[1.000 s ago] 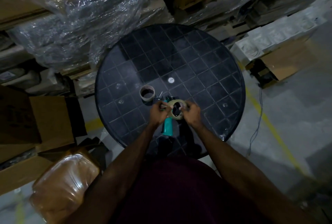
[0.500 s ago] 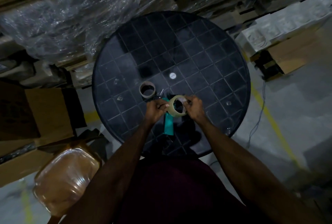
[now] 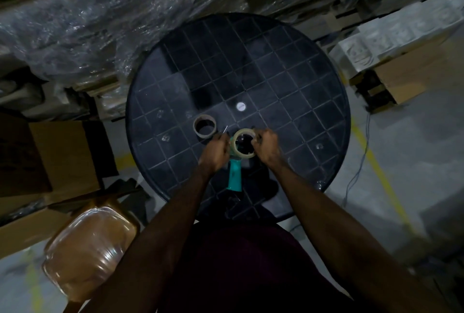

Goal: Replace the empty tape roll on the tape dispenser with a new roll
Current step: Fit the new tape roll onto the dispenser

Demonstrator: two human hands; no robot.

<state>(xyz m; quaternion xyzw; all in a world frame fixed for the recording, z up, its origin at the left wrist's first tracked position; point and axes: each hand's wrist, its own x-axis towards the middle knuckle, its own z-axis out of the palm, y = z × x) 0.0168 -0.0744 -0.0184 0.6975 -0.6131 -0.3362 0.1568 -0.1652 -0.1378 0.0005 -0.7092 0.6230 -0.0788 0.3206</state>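
Note:
A tape dispenser with a teal handle [image 3: 234, 177] lies on the round black table [image 3: 276, 74], handle toward me. A pale new tape roll [image 3: 243, 143] sits over its head end. My right hand [image 3: 267, 146] grips the roll's right side. My left hand [image 3: 216, 152] holds the dispenser's left side, by the roll, next to a thin metal blade. The empty brown cardboard core [image 3: 205, 126] lies flat on the table just left of my hands. The dispenser's hub is hidden by the roll.
Plastic-wrapped stacks [image 3: 88, 16] crowd the table's far left. Cardboard boxes [image 3: 57, 157] stand at left and a box [image 3: 406, 71] at right. A brown chair seat [image 3: 90, 245] is near my left side. A cable [image 3: 361, 162] trails on the floor at right.
The roll has tilted from upright between my fingers to lying flatter over the dispenser's head. Both hands stayed close together. The camera view shifted slightly.

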